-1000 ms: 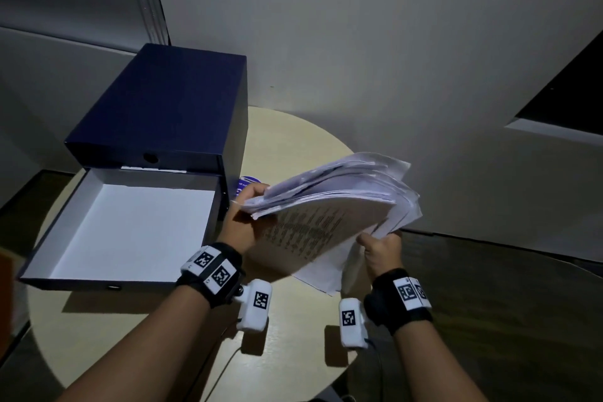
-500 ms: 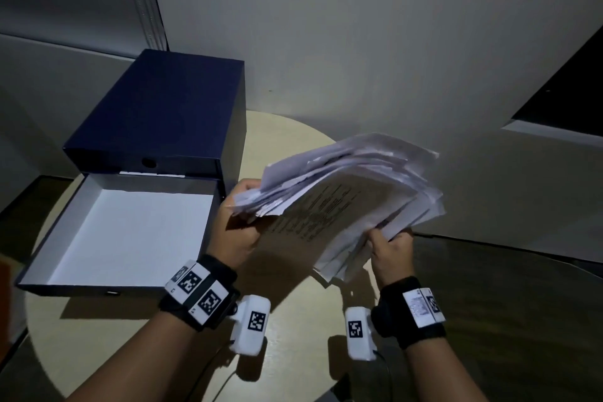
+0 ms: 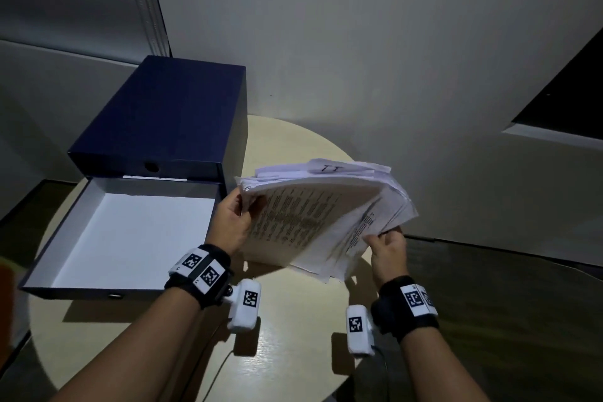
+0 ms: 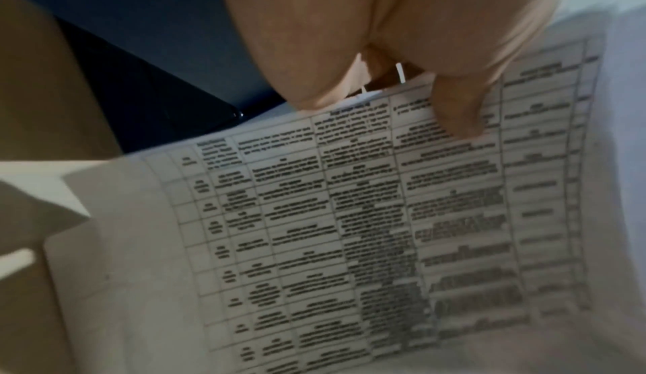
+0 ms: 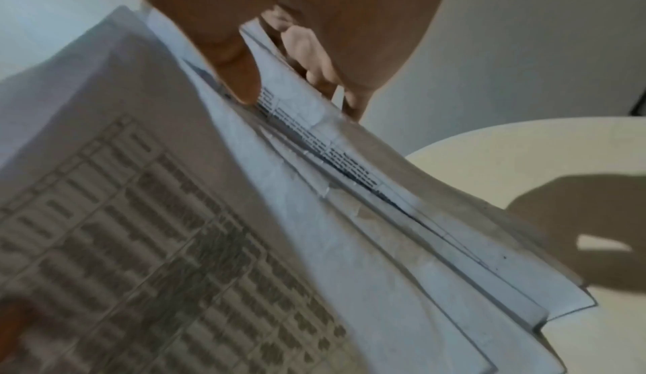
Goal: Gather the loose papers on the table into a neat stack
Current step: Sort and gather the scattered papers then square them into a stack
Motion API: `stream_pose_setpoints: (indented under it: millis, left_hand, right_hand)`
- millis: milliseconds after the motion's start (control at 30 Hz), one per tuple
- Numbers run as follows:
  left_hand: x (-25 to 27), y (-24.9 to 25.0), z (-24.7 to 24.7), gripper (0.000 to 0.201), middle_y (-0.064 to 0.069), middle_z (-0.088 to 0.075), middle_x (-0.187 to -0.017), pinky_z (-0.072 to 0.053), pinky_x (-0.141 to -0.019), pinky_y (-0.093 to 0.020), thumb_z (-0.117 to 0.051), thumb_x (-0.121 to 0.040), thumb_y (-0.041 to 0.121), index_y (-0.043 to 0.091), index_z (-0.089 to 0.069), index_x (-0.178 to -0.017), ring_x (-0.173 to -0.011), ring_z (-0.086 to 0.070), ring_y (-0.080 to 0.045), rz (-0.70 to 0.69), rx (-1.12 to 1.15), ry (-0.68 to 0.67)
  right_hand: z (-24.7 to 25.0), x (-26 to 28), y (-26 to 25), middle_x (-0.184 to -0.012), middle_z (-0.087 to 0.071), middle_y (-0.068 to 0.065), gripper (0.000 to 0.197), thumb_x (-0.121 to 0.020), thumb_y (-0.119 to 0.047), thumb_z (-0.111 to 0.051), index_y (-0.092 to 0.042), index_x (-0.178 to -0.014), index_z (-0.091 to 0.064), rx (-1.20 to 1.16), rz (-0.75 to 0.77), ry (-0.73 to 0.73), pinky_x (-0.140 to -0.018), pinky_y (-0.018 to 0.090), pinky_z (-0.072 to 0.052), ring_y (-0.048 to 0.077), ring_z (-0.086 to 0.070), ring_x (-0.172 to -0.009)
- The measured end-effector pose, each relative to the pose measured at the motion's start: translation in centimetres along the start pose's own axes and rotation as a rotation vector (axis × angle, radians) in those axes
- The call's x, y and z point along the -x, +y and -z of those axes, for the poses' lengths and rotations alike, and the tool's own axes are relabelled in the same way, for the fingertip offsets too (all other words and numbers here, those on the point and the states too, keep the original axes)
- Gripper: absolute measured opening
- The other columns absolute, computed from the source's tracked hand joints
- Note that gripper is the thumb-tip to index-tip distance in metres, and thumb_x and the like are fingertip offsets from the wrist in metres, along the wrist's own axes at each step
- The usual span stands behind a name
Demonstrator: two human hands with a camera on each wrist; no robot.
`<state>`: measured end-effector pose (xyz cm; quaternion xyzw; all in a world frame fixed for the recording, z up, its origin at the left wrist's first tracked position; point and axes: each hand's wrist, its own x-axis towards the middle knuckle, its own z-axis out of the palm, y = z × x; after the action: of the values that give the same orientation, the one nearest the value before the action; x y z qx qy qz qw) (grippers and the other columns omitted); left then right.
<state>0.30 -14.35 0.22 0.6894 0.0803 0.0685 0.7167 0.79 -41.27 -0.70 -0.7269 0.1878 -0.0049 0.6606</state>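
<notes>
Both hands hold an uneven bundle of printed papers (image 3: pixel 313 219) tilted above the round beige table (image 3: pixel 293 336). My left hand (image 3: pixel 236 222) grips the bundle's left edge, thumb on the front sheet (image 4: pixel 349 228) with its printed table. My right hand (image 3: pixel 386 243) pinches the right edge, where the sheets (image 5: pixel 349 214) fan apart and their corners do not line up. The bundle's lower edge hangs close to the tabletop; whether it touches is unclear.
A dark blue box (image 3: pixel 163 121) stands at the table's back left, and its white-lined open tray (image 3: pixel 130 232) lies in front of it, just left of my left hand. A pale wall (image 3: pixel 359 42) rises behind. Dark floor (image 3: pixel 505 303) lies right of the table.
The bundle has swung from nearly flat to more upright, its printed face turned toward me. Both hands keep their grip and have shifted slightly right and apart.
</notes>
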Motion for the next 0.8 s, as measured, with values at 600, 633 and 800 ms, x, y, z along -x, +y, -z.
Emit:
stream_pose_setpoints:
  millis: [600, 633, 800]
  left_hand:
    - [1.1, 0.9, -1.3, 0.052, -0.005, -0.070, -0.115, -0.056, -0.088, -0.040, -0.079, -0.079, 0.017, 0.011, -0.058, -0.126, -0.109, -0.067, -0.019, -0.046, 0.023, 0.047]
    - [1.3, 0.5, -1.0, 0.056, -0.007, -0.069, -0.118, -0.055, -0.092, -0.041, -0.079, -0.078, 0.011, 0.009, -0.056, -0.129, -0.111, -0.066, -0.020, -0.064, 0.014, 0.029]
    - [1.6, -0.3, -1.2, 0.049, -0.005, -0.064, -0.109, -0.051, -0.088, -0.020, -0.080, -0.070, -0.002, 0.011, -0.051, -0.108, -0.101, -0.065, -0.004, -0.144, 0.020, -0.015]
  right_hand:
    - [-1.5, 0.7, -1.8, -0.079, -0.065, 0.010, 0.018, -0.089, 0.000, -0.060, -0.014, -0.079, -0.056, 0.010, 0.157, -0.032, -0.077, 0.046, -0.055, 0.032, -0.065, -0.078]
    - [-1.3, 0.8, -1.2, -0.085, -0.066, 0.014, 0.012, -0.086, -0.002, -0.064, -0.011, -0.082, -0.058, 0.059, 0.145, -0.055, -0.081, 0.049, -0.056, 0.036, -0.066, -0.084]
    - [-1.3, 0.1, 0.4, -0.081, -0.062, 0.011, 0.031, -0.082, 0.006, -0.064, 0.000, -0.110, -0.052, 0.104, 0.055, -0.037, -0.076, 0.038, -0.049, 0.003, -0.066, -0.069]
